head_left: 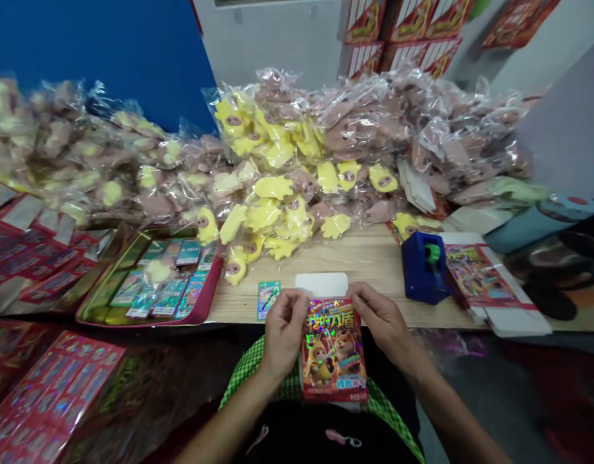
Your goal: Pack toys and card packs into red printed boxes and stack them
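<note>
A red printed cardboard box (334,351) with shiny cartoon animals is held upright above my lap, its white flap (322,282) standing up at the top edge. My left hand (285,328) pinches the box's upper left corner. At the upper right corner, the fingers of my right hand (381,319) are closed on the same box. Just left of my left hand lies a small teal card (268,299) on the wooden table (369,258). Whether anything is inside the box cannot be seen.
Bagged yellow and brown plush-like figures (272,212) pile across the back. Left is a tray (212,290) of card stacks. A blue tape dispenser (425,267), flat red boxes (490,277) and a light-blue bottle (533,222) are on the right. Red printed sheets (60,393) lie lower left.
</note>
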A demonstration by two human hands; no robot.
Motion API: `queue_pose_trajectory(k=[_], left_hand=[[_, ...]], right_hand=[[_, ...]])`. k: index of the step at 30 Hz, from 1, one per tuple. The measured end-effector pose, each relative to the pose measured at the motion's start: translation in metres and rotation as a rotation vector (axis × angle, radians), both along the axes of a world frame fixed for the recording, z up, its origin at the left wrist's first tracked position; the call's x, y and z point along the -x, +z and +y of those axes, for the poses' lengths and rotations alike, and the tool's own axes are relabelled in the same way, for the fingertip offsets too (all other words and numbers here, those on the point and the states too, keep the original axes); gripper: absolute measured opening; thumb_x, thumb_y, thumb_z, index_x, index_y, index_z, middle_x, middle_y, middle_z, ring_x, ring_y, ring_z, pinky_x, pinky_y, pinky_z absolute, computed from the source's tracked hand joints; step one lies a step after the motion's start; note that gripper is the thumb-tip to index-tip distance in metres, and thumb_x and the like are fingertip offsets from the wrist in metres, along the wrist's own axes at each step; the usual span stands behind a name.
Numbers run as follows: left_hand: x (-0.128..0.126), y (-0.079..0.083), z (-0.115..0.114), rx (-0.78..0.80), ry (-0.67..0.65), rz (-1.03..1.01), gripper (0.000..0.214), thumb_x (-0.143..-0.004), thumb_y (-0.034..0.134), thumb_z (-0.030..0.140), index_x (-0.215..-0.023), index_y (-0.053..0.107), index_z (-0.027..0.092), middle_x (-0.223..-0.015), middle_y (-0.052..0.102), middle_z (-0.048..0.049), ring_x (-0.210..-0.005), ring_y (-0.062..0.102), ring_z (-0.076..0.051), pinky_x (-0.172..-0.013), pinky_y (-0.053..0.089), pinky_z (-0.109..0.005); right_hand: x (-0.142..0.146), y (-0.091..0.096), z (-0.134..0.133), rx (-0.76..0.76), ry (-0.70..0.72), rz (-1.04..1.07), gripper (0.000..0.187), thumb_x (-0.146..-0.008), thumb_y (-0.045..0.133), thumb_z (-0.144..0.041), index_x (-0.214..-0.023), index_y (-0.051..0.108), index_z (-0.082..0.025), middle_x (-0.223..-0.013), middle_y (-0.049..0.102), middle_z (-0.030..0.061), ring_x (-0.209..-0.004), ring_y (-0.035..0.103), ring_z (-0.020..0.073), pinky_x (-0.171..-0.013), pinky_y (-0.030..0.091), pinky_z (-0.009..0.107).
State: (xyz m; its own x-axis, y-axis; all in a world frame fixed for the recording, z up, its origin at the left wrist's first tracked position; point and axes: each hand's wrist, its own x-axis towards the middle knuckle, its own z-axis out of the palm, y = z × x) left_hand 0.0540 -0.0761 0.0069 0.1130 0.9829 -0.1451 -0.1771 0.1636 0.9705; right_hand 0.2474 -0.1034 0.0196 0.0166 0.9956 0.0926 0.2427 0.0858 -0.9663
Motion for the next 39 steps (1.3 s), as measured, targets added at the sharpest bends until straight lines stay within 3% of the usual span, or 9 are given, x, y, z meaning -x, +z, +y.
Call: queue_pose_trajectory(k=[2, 4, 7, 13, 18, 22, 25, 32, 39], left_hand=[[0.008, 0.009, 0.006, 0.124, -0.090, -0.150, 0.053, -0.078, 0.083, 0.052, -0.117, 0.063, 0.022, -0.077, 0.068, 0.0030, -0.068, 0.059, -0.013, -0.072, 0.050, -0.024], [0.017, 0.015, 0.010, 0.165, -0.181, -0.195, 0.060, -0.076, 0.086, 0.049, -0.124, 0.065, 0.020, -0.082, 0.072, 0.0001, -0.071, 0.063, -0.014, -0.076, 0.052, -0.026], [0.031, 0.017, 0.013, 0.088, -0.234, -0.085, 0.045, -0.080, 0.083, 0.052, -0.105, 0.076, 0.016, -0.084, 0.074, -0.0034, -0.076, 0.065, -0.015, -0.077, 0.052, -0.026], [0.040, 0.021, 0.013, 0.055, -0.281, 0.007, 0.042, -0.077, 0.084, 0.054, -0.093, 0.080, 0.015, -0.086, 0.075, -0.0063, -0.077, 0.064, -0.016, -0.074, 0.051, -0.027], [0.034, 0.029, 0.020, 0.092, -0.254, -0.017, 0.050, -0.076, 0.086, 0.047, -0.115, 0.077, 0.017, -0.060, 0.058, 0.0056, -0.056, 0.049, -0.007, -0.061, 0.041, -0.021], [0.035, 0.033, 0.024, 0.096, -0.324, -0.004, 0.048, -0.078, 0.084, 0.050, -0.113, 0.079, 0.018, -0.076, 0.073, -0.0023, -0.066, 0.061, -0.013, -0.068, 0.048, -0.026], [0.041, 0.028, 0.024, 0.074, -0.391, 0.026, 0.037, -0.083, 0.079, 0.052, -0.101, 0.083, 0.020, -0.092, 0.079, -0.0070, -0.079, 0.068, -0.017, -0.078, 0.053, -0.030], [0.055, 0.005, 0.021, -0.029, -0.438, 0.198, 0.033, -0.086, 0.074, 0.049, -0.099, 0.084, 0.020, -0.093, 0.080, -0.0069, -0.082, 0.069, -0.019, -0.080, 0.053, -0.031], [0.060, -0.017, 0.015, -0.095, -0.478, 0.136, 0.036, -0.083, 0.077, 0.053, -0.103, 0.083, 0.023, -0.106, 0.080, -0.0096, -0.098, 0.073, -0.025, -0.090, 0.055, -0.038]], right_hand=[[0.000, 0.005, 0.002, 0.024, -0.003, 0.117, 0.027, -0.099, 0.059, -0.045, -0.114, 0.058, -0.023, -0.087, 0.060, 0.0001, -0.078, 0.060, 0.0185, -0.068, 0.048, 0.026], [-0.001, 0.011, 0.002, 0.052, 0.033, 0.166, 0.034, -0.097, 0.062, -0.043, -0.123, 0.055, -0.024, -0.092, 0.063, 0.0012, -0.083, 0.064, 0.0194, -0.070, 0.050, 0.027], [-0.005, 0.020, -0.002, 0.021, 0.101, 0.012, 0.017, -0.101, 0.058, -0.039, -0.102, 0.061, -0.022, -0.091, 0.065, 0.0031, -0.081, 0.064, 0.0191, -0.068, 0.049, 0.027], [-0.006, 0.045, -0.004, 0.031, 0.239, -0.239, 0.029, -0.106, 0.048, -0.044, -0.091, 0.060, -0.022, -0.092, 0.068, 0.0046, -0.080, 0.061, 0.0206, -0.066, 0.045, 0.030], [0.000, 0.057, 0.004, 0.069, 0.225, -0.342, 0.025, -0.107, 0.044, -0.042, -0.095, 0.056, -0.023, -0.078, 0.062, -0.0004, -0.069, 0.055, 0.0184, -0.060, 0.037, 0.030], [0.004, 0.062, 0.008, 0.041, 0.226, -0.435, 0.019, -0.104, 0.044, -0.032, -0.088, 0.050, -0.024, -0.071, 0.060, -0.0027, -0.063, 0.053, 0.0168, -0.058, 0.035, 0.029], [0.005, 0.059, 0.008, 0.015, 0.267, -0.481, 0.020, -0.104, 0.043, -0.029, -0.087, 0.051, -0.023, -0.074, 0.061, -0.0027, -0.063, 0.053, 0.0162, -0.059, 0.036, 0.029], [0.013, 0.038, -0.002, -0.031, 0.331, -0.544, 0.020, -0.104, 0.040, -0.024, -0.084, 0.045, -0.024, -0.075, 0.058, -0.0001, -0.064, 0.053, 0.0180, -0.060, 0.035, 0.031], [0.018, 0.013, -0.019, -0.081, 0.377, -0.574, 0.015, -0.101, 0.037, -0.014, -0.104, 0.050, -0.023, -0.100, 0.058, 0.0081, -0.087, 0.058, 0.0240, -0.075, 0.046, 0.037]])
